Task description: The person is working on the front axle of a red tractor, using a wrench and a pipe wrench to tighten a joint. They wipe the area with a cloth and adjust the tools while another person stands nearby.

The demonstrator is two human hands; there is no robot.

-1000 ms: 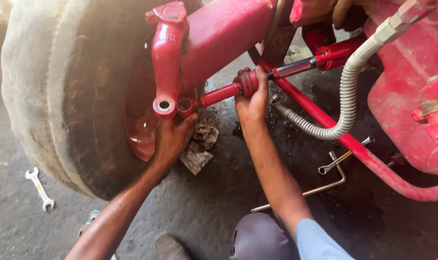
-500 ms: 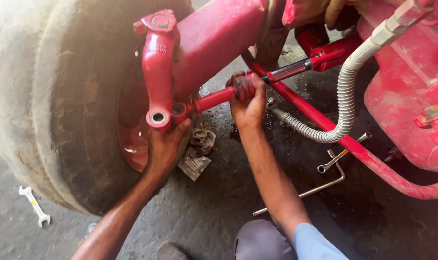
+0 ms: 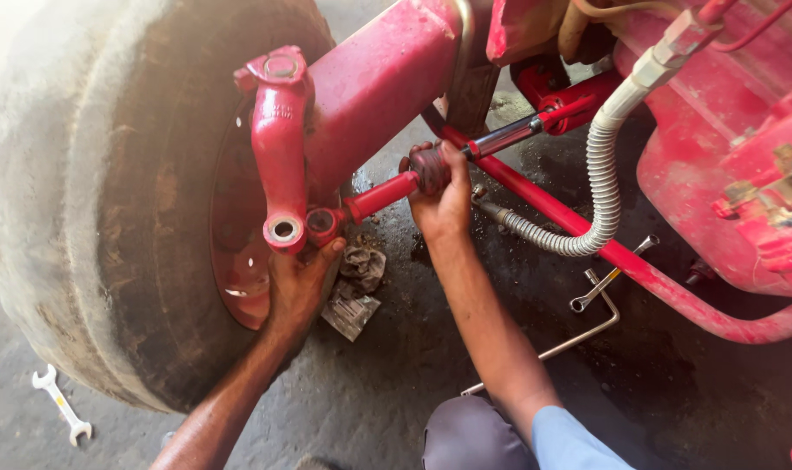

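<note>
A large worn tyre [image 3: 91, 218] stands on a red wheel hub at the left. A red steering arm [image 3: 278, 148] hangs in front of it, with a round eye at its lower end. My left hand [image 3: 296, 283] reaches up from below and grips the joint [image 3: 322, 224] where a red rod [image 3: 378, 196] meets that arm. Further right, my right hand [image 3: 439, 196] is closed around the dark rubber boot on the same rod, which continues to the right as a shiny shaft [image 3: 509, 135].
A grey corrugated hose [image 3: 600, 183] curves down beside a long red bar [image 3: 639, 270]. On the oily floor lie a dirty rag [image 3: 357, 274], a spanner [image 3: 609, 278], a bent metal rod [image 3: 570, 344] and a white wrench [image 3: 61, 405]. Red machine body fills the right.
The view has drifted, so the wheel and the arm sit a little differently in the picture. Both hands keep the same hold on the rod.
</note>
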